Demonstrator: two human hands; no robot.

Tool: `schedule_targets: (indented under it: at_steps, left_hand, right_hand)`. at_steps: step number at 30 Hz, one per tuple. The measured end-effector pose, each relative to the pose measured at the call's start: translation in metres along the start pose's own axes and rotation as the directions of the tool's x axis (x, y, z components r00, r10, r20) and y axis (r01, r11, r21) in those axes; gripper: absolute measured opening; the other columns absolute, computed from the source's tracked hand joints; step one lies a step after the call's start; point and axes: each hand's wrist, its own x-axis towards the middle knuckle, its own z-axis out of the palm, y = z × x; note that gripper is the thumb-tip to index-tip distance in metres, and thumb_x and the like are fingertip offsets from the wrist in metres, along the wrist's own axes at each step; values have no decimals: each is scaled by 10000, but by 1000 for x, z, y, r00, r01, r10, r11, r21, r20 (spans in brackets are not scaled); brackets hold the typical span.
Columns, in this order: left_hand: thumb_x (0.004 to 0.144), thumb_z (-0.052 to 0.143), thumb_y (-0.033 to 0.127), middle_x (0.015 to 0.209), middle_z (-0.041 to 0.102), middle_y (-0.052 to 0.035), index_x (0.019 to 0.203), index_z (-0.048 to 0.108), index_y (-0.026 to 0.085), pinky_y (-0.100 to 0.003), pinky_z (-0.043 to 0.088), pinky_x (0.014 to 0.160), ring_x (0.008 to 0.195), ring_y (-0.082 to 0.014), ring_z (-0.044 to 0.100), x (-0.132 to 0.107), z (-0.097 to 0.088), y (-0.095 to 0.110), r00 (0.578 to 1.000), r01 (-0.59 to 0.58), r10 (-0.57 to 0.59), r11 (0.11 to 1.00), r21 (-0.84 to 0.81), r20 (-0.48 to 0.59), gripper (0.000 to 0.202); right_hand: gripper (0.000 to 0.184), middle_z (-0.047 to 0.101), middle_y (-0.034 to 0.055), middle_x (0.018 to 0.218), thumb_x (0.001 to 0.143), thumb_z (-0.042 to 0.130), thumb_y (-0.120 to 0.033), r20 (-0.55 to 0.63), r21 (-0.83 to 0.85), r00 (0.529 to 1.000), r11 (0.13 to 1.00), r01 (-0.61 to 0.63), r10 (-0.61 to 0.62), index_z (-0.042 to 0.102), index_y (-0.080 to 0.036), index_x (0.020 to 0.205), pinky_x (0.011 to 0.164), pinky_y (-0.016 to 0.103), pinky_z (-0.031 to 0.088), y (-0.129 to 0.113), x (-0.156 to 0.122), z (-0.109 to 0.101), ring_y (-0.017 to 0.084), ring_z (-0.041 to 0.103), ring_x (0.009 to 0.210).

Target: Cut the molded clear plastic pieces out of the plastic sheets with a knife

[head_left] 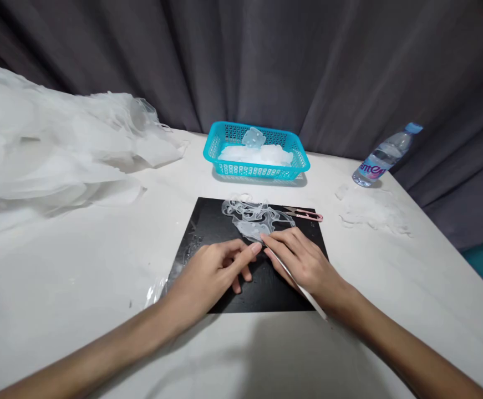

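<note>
My right hand [301, 260] grips a slim white pen-like tool [314, 303], its tail pointing back toward the wrist. The tool's tip is hidden at the fingertips, by the lower edge of a translucent white piece of sheer fabric [252, 228]. Close on the left, my left hand [220, 263] has its thumb stretched toward that same edge and its other fingers loosely curled, with nothing visible in them. Beneath both hands is a black board [249, 296]. Curly sheer strips [245, 208] lie around the fabric piece. Pink-handled thread snips [308, 215] rest on the board's upper right.
A turquoise basket [258, 170] behind the board holds white sheer pieces. A large heap of white sheer fabric [50, 144] covers the left side. At right stand a water bottle [380, 160] and a small pile of scraps [374, 210]. A grey curtain [266, 66] hangs behind the white table [112, 266].
</note>
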Motion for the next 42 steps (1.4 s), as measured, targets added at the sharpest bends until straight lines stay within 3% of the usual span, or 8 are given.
schedule_targets:
  at_steps: [13, 19, 25, 28, 30, 34, 38, 42]
  left_hand:
    - [975, 643, 409, 662, 684, 16, 723, 674, 180, -229, 441, 637, 640, -130, 611, -3, 14, -1, 971, -166, 149, 983, -77, -189, 341]
    - [882, 572, 336, 510, 572, 32, 638, 622, 185, -240, 389, 559, 527, -132, 530, 8, 2, -5, 981, -72, 54, 993, -91, -186, 291]
    - [934, 587, 397, 595, 477, 45, 646, 489, 195, -252, 359, 578, 569, -123, 465, 11, -5, -8, 977, -84, 103, 991, 106, -187, 365]
    - [853, 786, 489, 806, 548, 21, 875, 562, 207, -278, 459, 708, 733, -160, 531, 8, -8, -4, 845, -235, 346, 925, 297, -409, 361]
    - [781, 886, 477, 1115, 632, -62, 1182, 605, 219, -355, 510, 921, 1015, -238, 603, 7, -9, -2, 797, -386, 509, 843, 376, -325, 554]
    - [1034, 640, 386, 1179, 709, -68, 1221, 690, 246, -344, 497, 986, 1103, -229, 649, 7, -8, -3, 864, -500, 500, 845, 189, 48, 239]
    - [1003, 671, 462, 937, 728, -24, 1004, 709, 199, -278, 529, 768, 851, -180, 679, 9, -5, -4, 973, -222, 229, 965, -137, 32, 266]
    - [945, 730, 505, 859, 734, -18, 974, 614, 198, -276, 575, 682, 748, -174, 702, 10, -4, -4, 987, -48, 109, 901, -431, 117, 329]
  right_hand:
    - [237, 729, 133, 1064, 1035, 522, -107, -146, 211, 959, 955, -209, 242, 666, -117, 1223, 864, 346, 578, -5, 3, -10, 225, 666, 963]
    - [201, 659, 16, 740, 998, 609, -315, -181, 504, 548, 556, -661, 816, 717, -169, 912, 715, 322, 539, 77, -5, -41, 188, 644, 730]
    - [230, 687, 10, 794, 1008, 638, -367, 172, 713, 768, 460, -530, 617, 773, -182, 1038, 717, 290, 532, 67, 0, -55, 157, 655, 740]
    - [212, 710, 31, 922, 1039, 608, -324, 296, 713, 845, 485, -506, 446, 779, -207, 1087, 747, 284, 526, 41, 6, -58, 153, 660, 812]
    - [206, 719, 32, 960, 1046, 605, -301, 362, 705, 872, 516, -487, 329, 784, -227, 1117, 801, 294, 530, 27, 9, -61, 155, 664, 854]
    - [300, 710, 13, 930, 1066, 577, -305, 431, 696, 861, 509, -507, 270, 707, -289, 1337, 716, 274, 542, 9, 9, -69, 138, 646, 749]
    - [275, 692, 31, 926, 1086, 522, -274, 197, 571, 880, 679, -461, 432, 728, -289, 1268, 783, 304, 547, 7, 8, -68, 168, 658, 829]
    - [180, 696, 61, 970, 1067, 544, -233, 28, 400, 915, 834, -379, 403, 723, -228, 1089, 848, 334, 543, 8, 4, -47, 198, 669, 913]
